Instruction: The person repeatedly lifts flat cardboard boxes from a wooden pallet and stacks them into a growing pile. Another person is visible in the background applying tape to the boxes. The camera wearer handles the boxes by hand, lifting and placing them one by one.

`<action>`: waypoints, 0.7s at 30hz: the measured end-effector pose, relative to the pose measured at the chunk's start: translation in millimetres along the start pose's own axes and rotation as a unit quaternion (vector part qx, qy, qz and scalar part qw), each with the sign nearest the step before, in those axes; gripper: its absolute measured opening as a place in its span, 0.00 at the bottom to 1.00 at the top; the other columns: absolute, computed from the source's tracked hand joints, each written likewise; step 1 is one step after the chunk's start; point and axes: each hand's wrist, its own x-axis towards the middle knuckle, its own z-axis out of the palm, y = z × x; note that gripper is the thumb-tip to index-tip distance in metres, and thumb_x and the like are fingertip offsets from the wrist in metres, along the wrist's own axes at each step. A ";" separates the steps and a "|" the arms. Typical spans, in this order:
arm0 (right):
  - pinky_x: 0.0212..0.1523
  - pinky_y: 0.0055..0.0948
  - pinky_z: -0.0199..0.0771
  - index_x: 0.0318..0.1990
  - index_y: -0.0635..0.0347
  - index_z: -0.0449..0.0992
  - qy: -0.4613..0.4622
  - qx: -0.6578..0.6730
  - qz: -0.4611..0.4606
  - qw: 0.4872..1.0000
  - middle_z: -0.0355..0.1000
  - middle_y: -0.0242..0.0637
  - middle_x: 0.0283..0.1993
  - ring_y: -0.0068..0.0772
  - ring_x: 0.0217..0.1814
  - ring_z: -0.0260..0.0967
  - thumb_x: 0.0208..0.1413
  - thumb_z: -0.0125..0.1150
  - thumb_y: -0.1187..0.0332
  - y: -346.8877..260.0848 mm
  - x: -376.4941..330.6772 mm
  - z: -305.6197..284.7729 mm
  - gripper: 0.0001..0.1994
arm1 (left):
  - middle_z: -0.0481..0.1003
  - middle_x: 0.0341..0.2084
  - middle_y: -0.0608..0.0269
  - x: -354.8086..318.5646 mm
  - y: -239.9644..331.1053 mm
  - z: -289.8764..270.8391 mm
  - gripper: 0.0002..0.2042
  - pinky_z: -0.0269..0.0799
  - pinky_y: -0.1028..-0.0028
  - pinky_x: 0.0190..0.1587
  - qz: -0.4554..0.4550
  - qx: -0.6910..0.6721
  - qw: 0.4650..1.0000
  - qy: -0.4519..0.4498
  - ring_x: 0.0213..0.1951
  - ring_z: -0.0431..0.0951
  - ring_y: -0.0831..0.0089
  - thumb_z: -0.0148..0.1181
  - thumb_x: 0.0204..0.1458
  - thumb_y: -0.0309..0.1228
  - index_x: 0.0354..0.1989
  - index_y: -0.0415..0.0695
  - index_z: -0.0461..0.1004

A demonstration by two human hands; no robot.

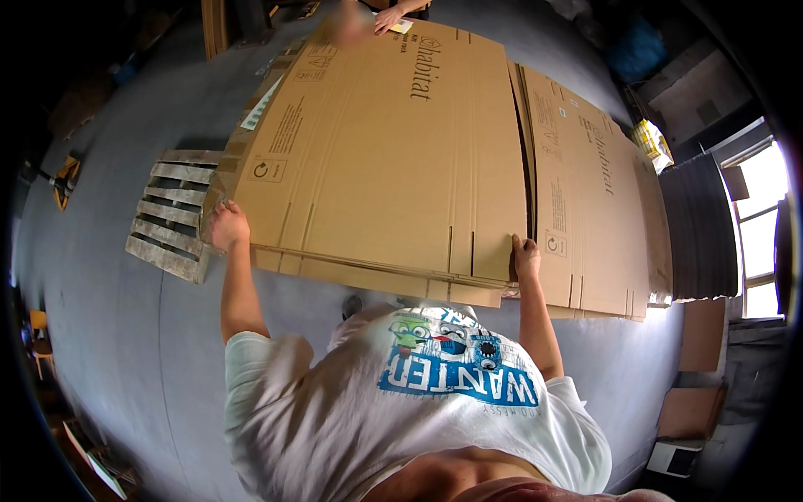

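Note:
A large flat brown cardboard sheet lies on top of a stack of flattened boxes in front of me. My left hand grips its near left corner. My right hand grips its near right corner, fingers over the edge. At the far end another person's hand rests on the same sheet. A second stack of flattened cardboard lies beside it on the right.
A wooden pallet sticks out from under the stack at the left, on a grey concrete floor. Dark corrugated sheets and brown boxes stand at the right near a bright window. A yellow tool lies far left.

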 end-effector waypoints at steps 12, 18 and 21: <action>0.43 0.47 0.69 0.36 0.63 0.72 -0.049 -0.023 0.033 0.998 0.73 0.56 0.37 0.60 0.43 0.69 0.50 0.53 0.40 -4.2 -1.0 -4.2 0.29 | 0.73 0.37 0.55 -0.7 -3.6 5.4 0.18 0.73 0.59 0.38 0.014 0.001 1.000 0.022 0.40 0.75 0.56 0.44 0.56 0.47 0.40 0.45 0.71; 0.38 0.45 0.68 0.30 0.64 0.72 -0.003 -0.006 0.012 1.000 0.72 0.54 0.29 0.57 0.36 0.70 0.50 0.56 0.42 -2.1 -1.2 -0.5 0.27 | 0.73 0.36 0.56 1.1 -2.5 6.7 0.18 0.73 0.59 0.37 0.021 0.008 0.999 0.025 0.39 0.75 0.57 0.45 0.55 0.47 0.40 0.46 0.72; 0.38 0.45 0.68 0.29 0.64 0.71 -0.001 -0.005 0.009 1.000 0.72 0.54 0.29 0.57 0.36 0.70 0.50 0.56 0.42 -1.8 -1.7 -0.1 0.27 | 0.74 0.36 0.56 -1.9 1.9 0.0 0.18 0.73 0.60 0.37 0.013 0.005 1.000 0.018 0.39 0.75 0.57 0.45 0.55 0.47 0.40 0.46 0.72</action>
